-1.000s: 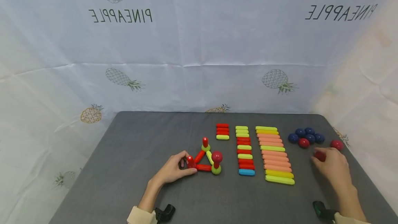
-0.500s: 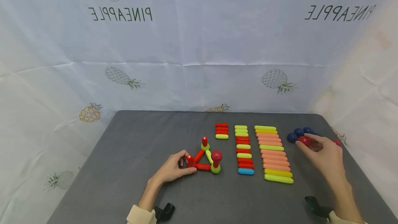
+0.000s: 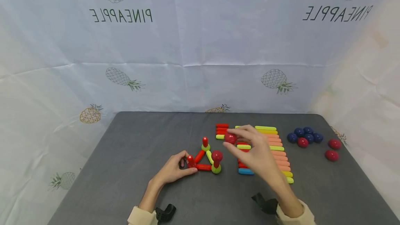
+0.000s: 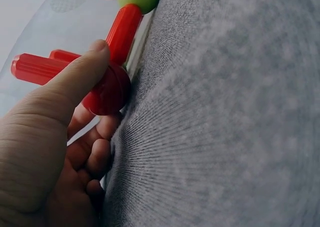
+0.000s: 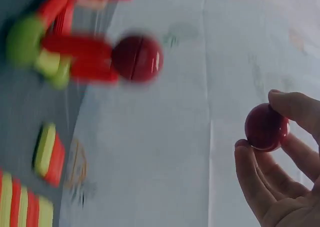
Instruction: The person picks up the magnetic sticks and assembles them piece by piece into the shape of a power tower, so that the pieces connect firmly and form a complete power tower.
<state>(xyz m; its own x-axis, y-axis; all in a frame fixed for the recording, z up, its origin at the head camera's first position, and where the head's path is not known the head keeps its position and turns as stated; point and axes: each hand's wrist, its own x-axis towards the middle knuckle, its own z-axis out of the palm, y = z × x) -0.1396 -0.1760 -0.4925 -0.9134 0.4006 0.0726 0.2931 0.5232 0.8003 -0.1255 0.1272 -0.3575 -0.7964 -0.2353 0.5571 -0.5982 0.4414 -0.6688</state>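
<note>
A triangular frame of rods and balls rests on the table, with two green balls (image 3: 216, 169) and a red ball (image 4: 109, 91) at its corners. Each corner carries an upright red rod (image 3: 205, 141); another red ball (image 3: 217, 155) caps the right one. My left hand (image 3: 173, 170) grips the frame's left corner ball, thumb on the near side. Between thumb and fingertips, my right hand (image 3: 258, 152) pinches a loose red ball (image 3: 230, 138), raised right of the frame. In the right wrist view this ball (image 5: 267, 127) is apart from the capped rod.
On the dark grey table (image 3: 140, 141), short red and yellow-green rods (image 3: 222, 130) lie in rows, partly hidden by the right hand. Longer orange and yellow rods (image 3: 272, 132) are beside them. Several blue balls (image 3: 299, 132) and three red balls (image 3: 331, 155) sit far right.
My right hand has carried a red ball leftward from the ball group, over the rod rows, to near the frame. The left hand has stayed at its corner.
</note>
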